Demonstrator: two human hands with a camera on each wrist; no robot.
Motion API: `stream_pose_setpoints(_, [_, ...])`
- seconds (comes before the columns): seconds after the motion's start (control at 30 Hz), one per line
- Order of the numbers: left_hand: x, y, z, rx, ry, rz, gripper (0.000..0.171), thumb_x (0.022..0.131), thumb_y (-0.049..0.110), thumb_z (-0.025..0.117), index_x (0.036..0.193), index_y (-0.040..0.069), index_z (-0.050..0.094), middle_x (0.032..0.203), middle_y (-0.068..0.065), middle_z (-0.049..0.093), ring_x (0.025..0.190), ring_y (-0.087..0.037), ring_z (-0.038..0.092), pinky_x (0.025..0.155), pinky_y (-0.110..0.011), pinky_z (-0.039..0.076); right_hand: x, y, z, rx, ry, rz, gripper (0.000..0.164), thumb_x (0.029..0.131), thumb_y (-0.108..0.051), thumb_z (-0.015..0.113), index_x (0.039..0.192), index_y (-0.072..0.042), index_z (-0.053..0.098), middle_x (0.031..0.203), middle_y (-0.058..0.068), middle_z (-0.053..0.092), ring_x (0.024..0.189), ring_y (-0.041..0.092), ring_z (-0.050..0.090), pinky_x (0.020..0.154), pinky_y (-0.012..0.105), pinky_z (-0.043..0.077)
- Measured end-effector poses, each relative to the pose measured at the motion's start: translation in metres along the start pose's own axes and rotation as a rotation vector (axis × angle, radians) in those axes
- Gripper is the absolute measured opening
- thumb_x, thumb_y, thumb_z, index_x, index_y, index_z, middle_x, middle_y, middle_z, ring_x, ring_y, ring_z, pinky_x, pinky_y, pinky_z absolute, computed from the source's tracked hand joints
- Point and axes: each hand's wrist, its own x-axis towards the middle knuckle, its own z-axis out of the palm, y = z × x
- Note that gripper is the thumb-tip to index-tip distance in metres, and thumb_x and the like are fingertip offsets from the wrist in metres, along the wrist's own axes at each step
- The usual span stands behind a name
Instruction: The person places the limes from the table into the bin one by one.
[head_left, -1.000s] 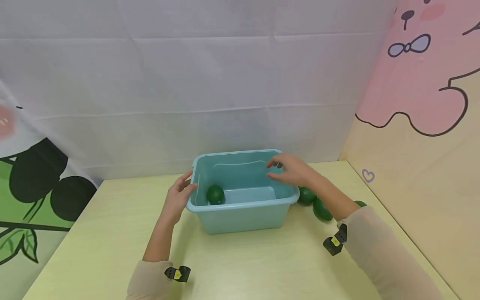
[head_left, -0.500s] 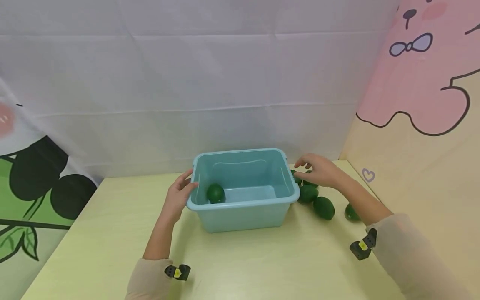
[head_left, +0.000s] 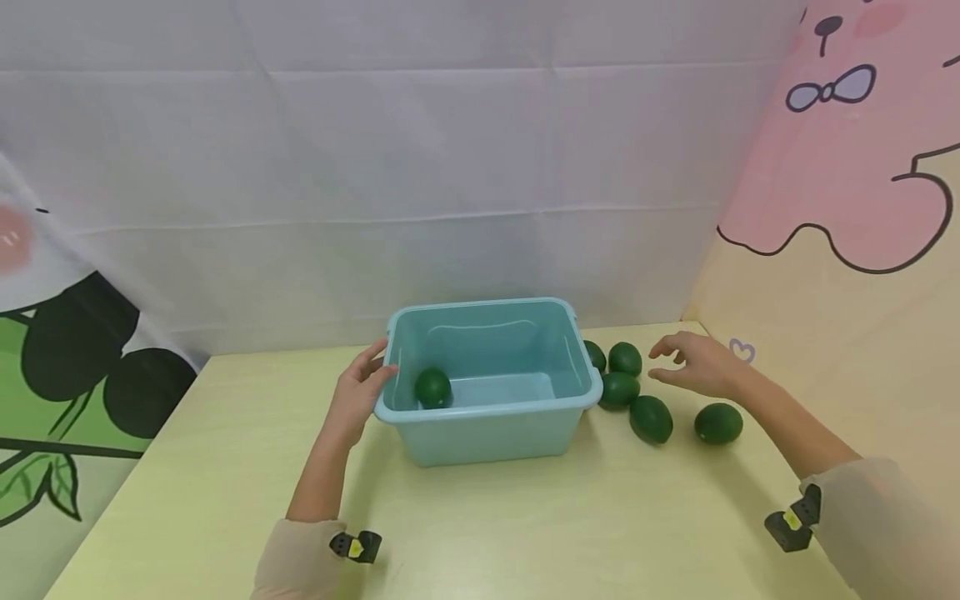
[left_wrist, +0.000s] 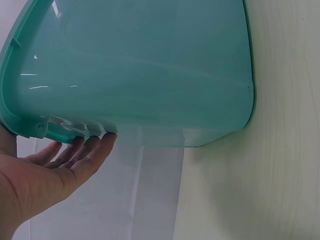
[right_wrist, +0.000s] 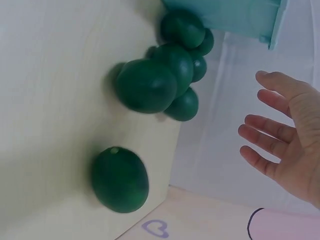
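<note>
My left hand [head_left: 358, 398] holds the left end of a light blue plastic bin [head_left: 487, 437], thumb over the rim. In the left wrist view its fingers [left_wrist: 95, 155] lie against the outer wall below the rim. One dark green, egg-shaped fruit [head_left: 432, 387] is in the bin's left part. Right of the bin, my right hand [head_left: 697, 364] hovers with loosely bent fingers and nothing in them. Several similar fruits lie below and left of it, among them one near the front [head_left: 651, 419] and one set apart [head_left: 718, 423]. Their exact kind is unclear.
The pale yellow table [head_left: 465, 533] runs to a white cloth backdrop [head_left: 450, 167] just behind the bin. A printed panel [head_left: 825, 292] borders the table on the right. Another panel with black and green shapes [head_left: 67, 367] stands on the left.
My right hand has moved right, from above the bin's inside to beyond the fruits, which are now more fully visible. The left hand and the bin have stayed in place.
</note>
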Motion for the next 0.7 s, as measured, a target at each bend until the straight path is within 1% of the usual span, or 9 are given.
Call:
stream_pose_setpoints(0.17, [-0.001,0.001,0.000,0.010,-0.004,0.005,0.054,0.097,0.021,0.047,0.148,0.019,0.029,0.144,-0.017,0.039,0.126,-0.034,0.045,0.100,-0.048,0.039,-0.013,0.018,0.005,-0.002,-0.041,0.033,0.033,0.083,-0.028,0.067,0.105,-0.003,0.065,0.103,0.016,0.063,0.089,0.030,0.061,0.077,0.044,0.049])
stream_pose_setpoints(0.37, [0.000,0.001,-0.002,0.006,0.000,0.011,0.054,0.097,0.022,0.047,0.147,0.020,0.029,0.144,-0.016,0.040,0.126,-0.034,0.045,0.099,-0.046,0.040,-0.022,0.037,0.014,-0.011,-0.089,0.055,0.033,0.083,-0.027,0.067,0.104,-0.002,0.064,0.103,0.021,0.063,0.085,0.029,0.061,0.073,0.041,0.048])
stream_pose_setpoints(0.47, [0.000,0.001,-0.001,0.000,0.000,0.004,0.054,0.097,0.022,0.048,0.147,0.020,0.029,0.144,-0.016,0.040,0.126,-0.034,0.045,0.098,-0.045,0.041,-0.027,0.048,0.020,-0.013,-0.109,0.069,0.036,0.082,-0.028,0.068,0.104,-0.001,0.064,0.102,0.023,0.063,0.087,0.031,0.061,0.073,0.042,0.048])
stream_pose_setpoints(0.7, [0.001,0.000,0.000,-0.001,0.001,-0.003,0.054,0.096,0.021,0.048,0.147,0.020,0.030,0.144,-0.016,0.040,0.125,-0.033,0.046,0.098,-0.045,0.041,-0.040,0.068,0.029,-0.007,-0.143,0.103,0.042,0.081,-0.030,0.069,0.106,0.003,0.062,0.105,0.028,0.061,0.098,0.043,0.058,0.077,0.050,0.047])
